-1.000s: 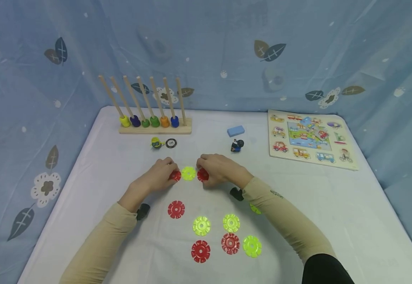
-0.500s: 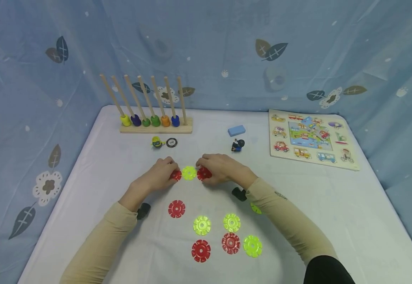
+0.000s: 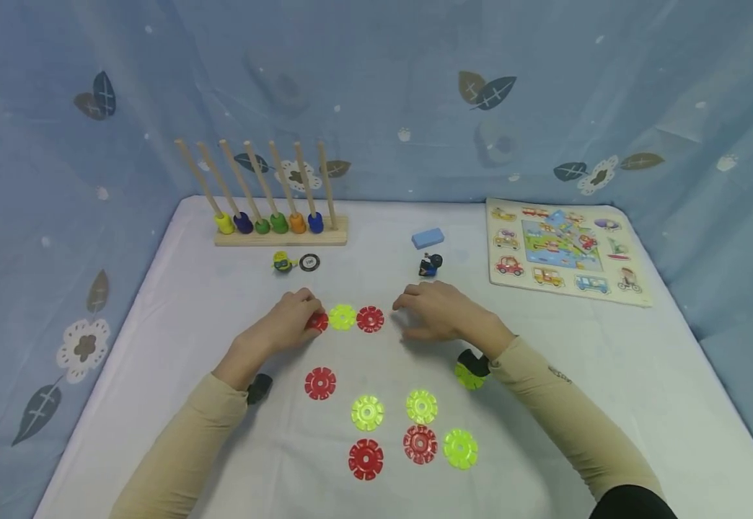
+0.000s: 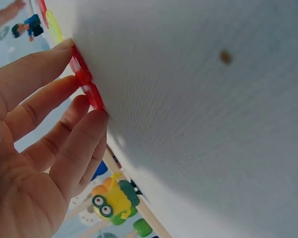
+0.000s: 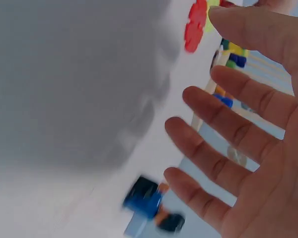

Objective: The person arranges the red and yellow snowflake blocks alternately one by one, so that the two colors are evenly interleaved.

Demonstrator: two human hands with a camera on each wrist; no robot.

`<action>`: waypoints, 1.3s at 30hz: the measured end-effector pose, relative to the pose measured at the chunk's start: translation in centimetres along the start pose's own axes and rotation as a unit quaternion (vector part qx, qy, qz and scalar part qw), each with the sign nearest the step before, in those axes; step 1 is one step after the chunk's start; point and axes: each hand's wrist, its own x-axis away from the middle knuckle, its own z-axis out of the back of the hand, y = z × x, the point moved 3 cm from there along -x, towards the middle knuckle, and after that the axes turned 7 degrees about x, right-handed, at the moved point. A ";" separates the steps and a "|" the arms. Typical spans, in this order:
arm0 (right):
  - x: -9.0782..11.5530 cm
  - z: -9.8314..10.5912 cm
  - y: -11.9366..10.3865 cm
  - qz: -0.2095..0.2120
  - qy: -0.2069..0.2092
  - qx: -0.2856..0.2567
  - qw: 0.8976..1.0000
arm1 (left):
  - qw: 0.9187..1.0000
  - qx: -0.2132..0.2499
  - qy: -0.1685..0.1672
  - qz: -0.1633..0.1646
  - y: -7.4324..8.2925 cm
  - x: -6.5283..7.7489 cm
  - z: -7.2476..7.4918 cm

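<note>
A red notched disc (image 4: 81,68) lies flat on the white table, and my left hand (image 3: 284,321) pinches its edges between thumb and fingers. Touching or nearly touching it on the right is a yellow-green notched disc (image 3: 342,317), with a second red disc (image 3: 370,319) at that one's right side; the three form a row. My right hand (image 3: 440,311) hovers just right of the row, fingers spread and holding nothing. In the right wrist view the fingers (image 5: 228,119) are apart, clear of the red disc (image 5: 195,27).
Several loose red and yellow-green discs (image 3: 367,413) lie nearer the front. Behind the hands are a wooden peg rack (image 3: 282,239), a minion figure (image 3: 282,262), a black round chip (image 3: 309,262), a blue block (image 3: 428,238), a small dark figure (image 3: 430,264) and a puzzle board (image 3: 506,280).
My right hand has let go of the right-hand red disc and moved off to the right, its fingers spreading. The left hand stays on its disc.
</note>
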 end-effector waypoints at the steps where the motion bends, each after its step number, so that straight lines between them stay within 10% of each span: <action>1: 0.7 0.0 0.3 -0.004 0.001 0.002 1.000 | 1.000 -0.001 0.000 0.000 0.0 0.0 0.0; 17: 9.7 -2.3 1.6 -0.021 -0.023 -0.039 0.999 | 1.000 0.002 0.008 -0.010 0.2 0.0 -0.1; 39: 10.6 -3.9 0.5 0.000 -0.044 -0.024 0.999 | 1.000 0.000 0.020 -0.007 0.2 0.1 -0.4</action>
